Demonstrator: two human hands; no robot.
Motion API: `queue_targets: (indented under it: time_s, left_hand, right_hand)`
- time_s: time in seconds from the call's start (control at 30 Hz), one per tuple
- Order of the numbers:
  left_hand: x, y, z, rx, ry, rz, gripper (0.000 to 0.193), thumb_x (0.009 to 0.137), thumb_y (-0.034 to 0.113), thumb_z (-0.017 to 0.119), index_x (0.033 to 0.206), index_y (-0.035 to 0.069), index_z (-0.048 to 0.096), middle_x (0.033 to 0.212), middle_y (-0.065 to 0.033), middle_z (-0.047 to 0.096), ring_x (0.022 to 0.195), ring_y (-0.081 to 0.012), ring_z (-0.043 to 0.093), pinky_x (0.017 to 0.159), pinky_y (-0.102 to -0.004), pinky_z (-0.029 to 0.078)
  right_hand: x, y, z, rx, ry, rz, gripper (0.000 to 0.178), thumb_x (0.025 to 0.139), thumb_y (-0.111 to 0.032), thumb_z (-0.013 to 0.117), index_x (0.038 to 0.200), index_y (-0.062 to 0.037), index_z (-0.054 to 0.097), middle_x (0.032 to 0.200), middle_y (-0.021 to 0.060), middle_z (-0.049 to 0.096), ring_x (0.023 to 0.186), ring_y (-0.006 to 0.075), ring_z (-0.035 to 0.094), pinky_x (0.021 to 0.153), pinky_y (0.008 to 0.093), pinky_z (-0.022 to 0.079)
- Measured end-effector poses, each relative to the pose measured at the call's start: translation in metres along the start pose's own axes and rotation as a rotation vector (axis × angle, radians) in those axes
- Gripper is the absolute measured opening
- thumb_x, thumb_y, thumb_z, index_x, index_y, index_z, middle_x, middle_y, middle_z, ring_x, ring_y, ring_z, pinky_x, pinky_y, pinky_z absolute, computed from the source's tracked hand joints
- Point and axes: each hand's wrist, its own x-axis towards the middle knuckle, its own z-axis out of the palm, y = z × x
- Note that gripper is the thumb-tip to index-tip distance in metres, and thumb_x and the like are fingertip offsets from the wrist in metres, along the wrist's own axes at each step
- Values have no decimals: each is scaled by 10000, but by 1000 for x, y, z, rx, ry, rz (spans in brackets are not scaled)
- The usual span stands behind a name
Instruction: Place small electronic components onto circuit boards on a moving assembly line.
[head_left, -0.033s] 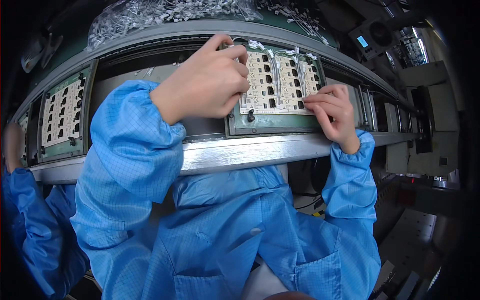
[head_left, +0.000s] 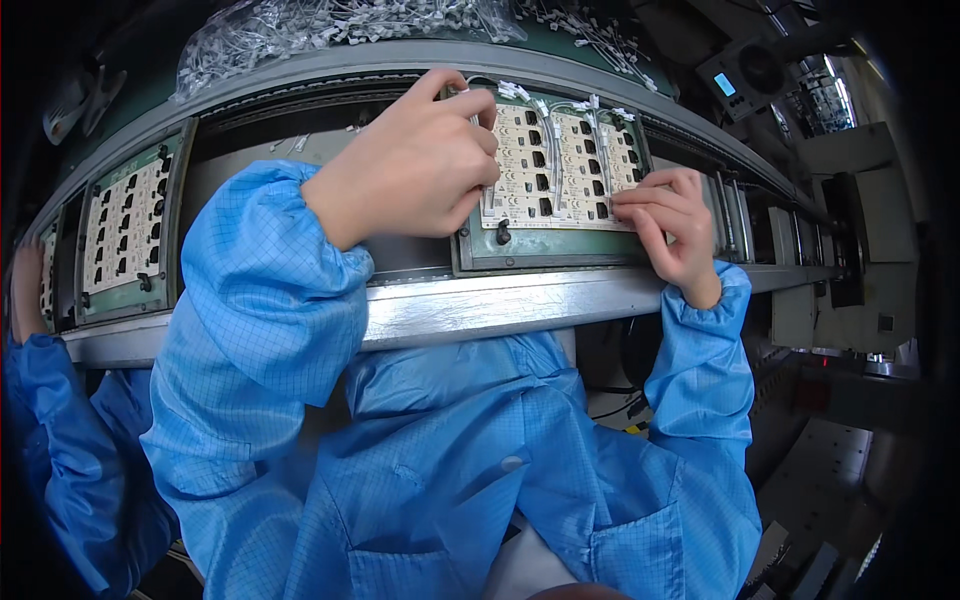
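A cream circuit board panel (head_left: 520, 212) with rows of black parts lies on a green carrier (head_left: 560, 250) in front of me. Thin white connector cables (head_left: 551, 150) run down across it from white plugs along its far edge. My left hand (head_left: 425, 160) is closed over the panel's left edge. A cable loops out by its fingertips; what the fingers grip is hidden. At the near right corner of the panel, my right hand (head_left: 672, 220) has its fingers drawn together, tips on the board beside a black part. Anything between them is too small to make out.
A metal rail (head_left: 480, 310) crosses in front of me. To the left sits another carrier with a panel (head_left: 125, 225), and a co-worker's hand (head_left: 27, 285) beyond. A clear bag of cables (head_left: 340, 30) and loose cables (head_left: 600, 45) lie behind the line. A small device with a lit screen (head_left: 725, 83) stands far right.
My right hand has shifted very slightly to the right along the panel's near edge. The left hand stays practically still. The co-worker's hand at far left has moved a little.
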Motion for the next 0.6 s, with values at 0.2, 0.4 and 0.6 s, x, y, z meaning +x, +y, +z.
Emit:
queue_targets:
  time_s: [0.2,0.4,0.6]
  left_hand:
    - [-5,-3,5,23,14,-58,173,689,66,677,841,82,756,893,-21,713,1080,-241,608,1059,-454,399]
    - [-6,-12,20,152,196,-49,87,738,137,677,792,90,727,834,-9,705,1024,-212,617,1004,-456,412]
    - [-13,-13,20,109,68,-193,151,768,133,677,909,91,709,938,-25,697,1100,-207,613,1067,-500,376]
  right_hand:
    - [30,-27,20,70,17,-82,161,864,-85,633,881,-37,786,953,65,768,958,239,637,922,387,411]
    - [54,-14,38,117,17,-29,105,858,-74,679,788,-52,754,895,37,760,902,222,649,907,362,416]
    - [85,-1,41,101,35,49,166,905,-112,644,800,-41,751,855,37,752,895,213,650,894,366,425]
